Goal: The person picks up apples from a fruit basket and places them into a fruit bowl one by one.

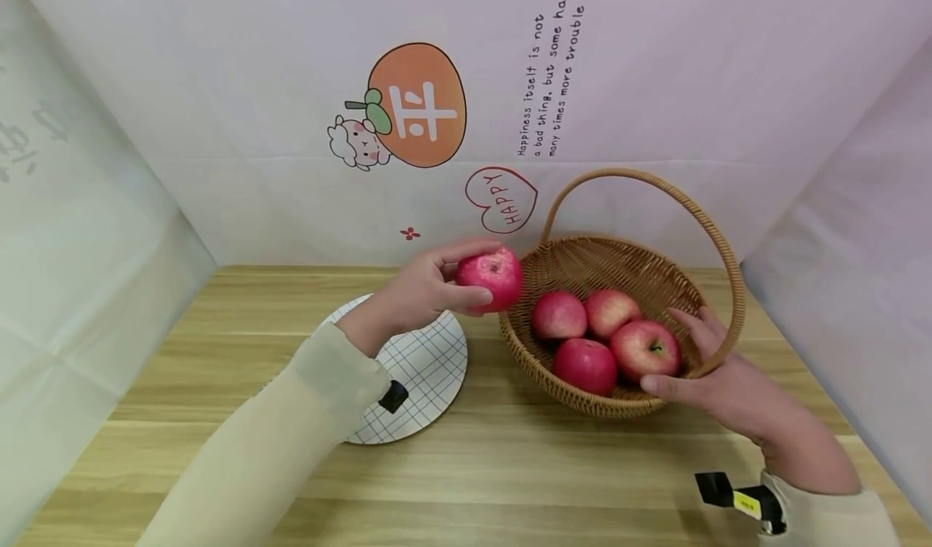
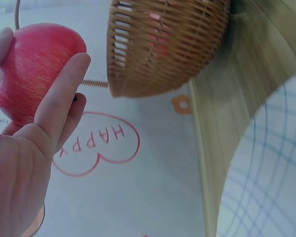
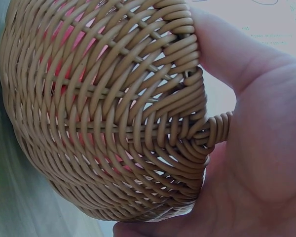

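Note:
My left hand grips a red apple by its sides, held in the air just left of the basket's rim. In the left wrist view the same apple sits between thumb and fingers. A brown wicker basket with a tall arched handle stands on the table, several red apples inside it. My right hand holds the basket's right rim near the foot of the handle, thumb and fingers hooked over the edge. From the right wrist, the woven wall fills most of the view.
A round white mat with blue grid lines lies on the wooden table, partly under the left forearm. Printed white cloth hangs behind the table, and pale cloth walls stand at both sides.

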Demonstrator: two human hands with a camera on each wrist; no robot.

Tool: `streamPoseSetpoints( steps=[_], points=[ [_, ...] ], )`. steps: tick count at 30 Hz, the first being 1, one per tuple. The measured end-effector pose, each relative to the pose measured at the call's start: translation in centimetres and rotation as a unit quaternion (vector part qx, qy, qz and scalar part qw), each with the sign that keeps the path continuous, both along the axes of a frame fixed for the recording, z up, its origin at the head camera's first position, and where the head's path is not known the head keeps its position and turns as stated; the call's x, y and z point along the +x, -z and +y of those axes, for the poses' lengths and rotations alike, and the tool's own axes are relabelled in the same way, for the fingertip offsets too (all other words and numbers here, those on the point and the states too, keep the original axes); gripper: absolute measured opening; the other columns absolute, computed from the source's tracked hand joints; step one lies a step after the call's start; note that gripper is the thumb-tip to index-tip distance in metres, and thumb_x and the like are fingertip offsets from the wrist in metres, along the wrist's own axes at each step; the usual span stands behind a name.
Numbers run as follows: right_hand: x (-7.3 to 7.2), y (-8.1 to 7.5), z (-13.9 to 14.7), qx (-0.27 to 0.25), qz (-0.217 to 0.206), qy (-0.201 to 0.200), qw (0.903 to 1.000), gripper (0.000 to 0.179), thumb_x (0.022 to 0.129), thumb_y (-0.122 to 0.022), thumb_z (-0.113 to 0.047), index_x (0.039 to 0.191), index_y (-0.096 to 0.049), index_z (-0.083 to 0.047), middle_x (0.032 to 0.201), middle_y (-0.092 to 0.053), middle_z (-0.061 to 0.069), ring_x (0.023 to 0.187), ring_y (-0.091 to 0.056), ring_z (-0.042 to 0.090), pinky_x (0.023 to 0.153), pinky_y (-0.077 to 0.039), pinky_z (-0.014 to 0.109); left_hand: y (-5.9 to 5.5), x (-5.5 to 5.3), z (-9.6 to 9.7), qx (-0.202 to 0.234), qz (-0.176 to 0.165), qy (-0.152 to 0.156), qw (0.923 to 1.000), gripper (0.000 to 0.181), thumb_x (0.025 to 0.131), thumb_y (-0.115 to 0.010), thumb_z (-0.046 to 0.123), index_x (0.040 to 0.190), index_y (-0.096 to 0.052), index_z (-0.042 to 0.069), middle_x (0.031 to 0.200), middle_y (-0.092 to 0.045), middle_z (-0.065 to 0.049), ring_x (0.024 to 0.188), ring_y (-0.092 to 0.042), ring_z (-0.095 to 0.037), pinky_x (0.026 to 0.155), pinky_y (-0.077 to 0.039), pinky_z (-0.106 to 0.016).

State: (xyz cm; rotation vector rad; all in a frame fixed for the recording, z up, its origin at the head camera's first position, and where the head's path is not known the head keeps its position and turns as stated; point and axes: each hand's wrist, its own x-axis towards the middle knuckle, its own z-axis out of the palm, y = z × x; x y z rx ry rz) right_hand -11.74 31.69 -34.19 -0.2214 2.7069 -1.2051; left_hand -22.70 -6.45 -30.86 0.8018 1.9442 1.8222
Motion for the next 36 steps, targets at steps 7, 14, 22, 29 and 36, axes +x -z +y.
streamPoseSetpoints(
  steps=[7, 14, 22, 29, 36],
  points=[
    [0.0, 0.0, 0.0, 0.014, -0.003, -0.003, 0.9999, 0.101, 0.089, -0.076, -0.031, 0.159, -0.008, -0.004, 0.155, 0.028, 0.028, 0.139, 0.024, 0.052, 0.097, -0.009, 0.082, 0.3, 0.6, -3.9, -0.038, 0.010, -0.031, 0.9987, 0.060, 0.088, -0.077, 0.007, 0.142, -0.057, 0.022, 0.138, -0.050, -0.006, 0.115, -0.056, -0.036, 0.080, -0.057, -0.047],
    [0.0, 0.0, -0.2, 0.041, 0.017, -0.006, 0.9990, 0.098, 0.092, -0.073, -0.035, 0.158, -0.008, -0.002, 0.156, 0.023, 0.031, 0.141, 0.020, 0.052, 0.097, -0.013, 0.081, 1.9, 1.0, -8.3, -0.070, 0.011, -0.078, 0.9944, 0.061, 0.088, -0.077, 0.010, 0.143, -0.055, 0.023, 0.141, -0.047, -0.004, 0.121, -0.051, -0.037, 0.079, -0.058, -0.046],
    [-0.1, 0.2, -0.1, 0.070, 0.047, -0.005, 0.9964, 0.091, 0.095, -0.069, -0.036, 0.156, -0.014, 0.002, 0.155, 0.012, 0.037, 0.142, 0.014, 0.052, 0.097, -0.016, 0.081, 3.7, 1.8, -12.1, -0.106, -0.010, -0.124, 0.9865, 0.063, 0.088, -0.078, 0.011, 0.145, -0.053, 0.024, 0.145, -0.043, -0.005, 0.125, -0.045, -0.041, 0.079, -0.058, -0.046],
    [0.0, 0.2, -0.2, 0.071, 0.047, -0.003, 0.9964, 0.090, 0.095, -0.069, -0.036, 0.155, -0.015, 0.003, 0.155, 0.010, 0.038, 0.142, 0.013, 0.052, 0.097, -0.017, 0.080, 4.9, 2.1, -14.1, -0.136, -0.037, -0.154, 0.9780, 0.065, 0.088, -0.078, 0.011, 0.146, -0.052, 0.026, 0.145, -0.041, -0.008, 0.126, -0.042, -0.043, 0.079, -0.058, -0.045],
    [-0.1, 0.3, -0.2, 0.078, 0.047, -0.008, 0.9958, 0.090, 0.095, -0.068, -0.038, 0.156, -0.015, 0.002, 0.154, 0.009, 0.038, 0.142, 0.011, 0.054, 0.096, -0.019, 0.080, 6.3, 1.8, -15.0, -0.162, -0.064, -0.179, 0.9684, 0.067, 0.089, -0.076, 0.009, 0.148, -0.049, 0.024, 0.154, -0.030, -0.011, 0.130, -0.038, -0.045, 0.081, -0.057, -0.043]
  ],
)
